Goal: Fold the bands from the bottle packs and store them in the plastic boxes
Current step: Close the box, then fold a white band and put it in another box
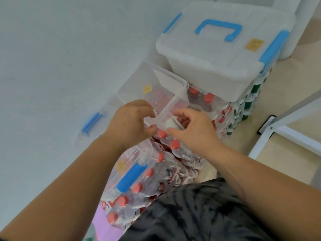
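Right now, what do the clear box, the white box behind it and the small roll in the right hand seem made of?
The clear box: hard glossy transparent plastic; red caps show through it. The white box: milky, duller plastic with blue clips. The roll in the right hand: white, matte, perhaps plastic film or tape; too blurred to be sure.

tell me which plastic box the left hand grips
The clear plastic box in the middle; the left hand pinches its edge. The frosted white blue-handled box behind is untouched.
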`<action>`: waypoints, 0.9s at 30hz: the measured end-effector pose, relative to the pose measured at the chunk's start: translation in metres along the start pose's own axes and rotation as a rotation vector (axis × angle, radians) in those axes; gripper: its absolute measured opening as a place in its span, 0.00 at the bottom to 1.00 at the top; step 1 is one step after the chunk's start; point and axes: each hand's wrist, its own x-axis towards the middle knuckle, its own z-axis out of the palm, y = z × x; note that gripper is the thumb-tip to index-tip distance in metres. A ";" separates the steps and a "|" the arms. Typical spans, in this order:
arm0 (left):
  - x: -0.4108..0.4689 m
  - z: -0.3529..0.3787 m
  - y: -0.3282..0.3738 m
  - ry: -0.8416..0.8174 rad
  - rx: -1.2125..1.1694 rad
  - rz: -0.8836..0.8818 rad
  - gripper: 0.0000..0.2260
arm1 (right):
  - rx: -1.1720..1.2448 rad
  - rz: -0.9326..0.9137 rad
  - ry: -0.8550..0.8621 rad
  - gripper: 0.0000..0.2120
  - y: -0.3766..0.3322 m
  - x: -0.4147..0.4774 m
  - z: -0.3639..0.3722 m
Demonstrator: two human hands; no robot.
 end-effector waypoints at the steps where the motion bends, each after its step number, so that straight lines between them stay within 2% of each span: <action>1: 0.000 0.002 0.002 0.007 0.014 -0.003 0.11 | -0.007 -0.005 -0.001 0.27 0.000 -0.001 0.004; 6: -0.001 0.017 0.008 0.089 0.034 -0.052 0.10 | 0.007 -0.076 0.047 0.30 -0.001 -0.006 0.022; 10: -0.001 0.017 -0.002 0.141 -0.129 -0.050 0.06 | 0.014 -0.075 0.104 0.28 0.002 -0.007 0.024; 15: 0.002 0.012 -0.009 0.104 -0.197 -0.044 0.05 | 0.054 -0.072 0.129 0.28 0.003 -0.008 0.030; 20: 0.007 0.013 0.001 0.111 -0.117 -0.038 0.05 | 0.063 -0.093 0.145 0.28 0.004 -0.008 0.032; 27: 0.005 0.007 -0.009 0.064 -0.242 -0.058 0.03 | 0.065 -0.084 0.134 0.30 0.006 -0.007 0.029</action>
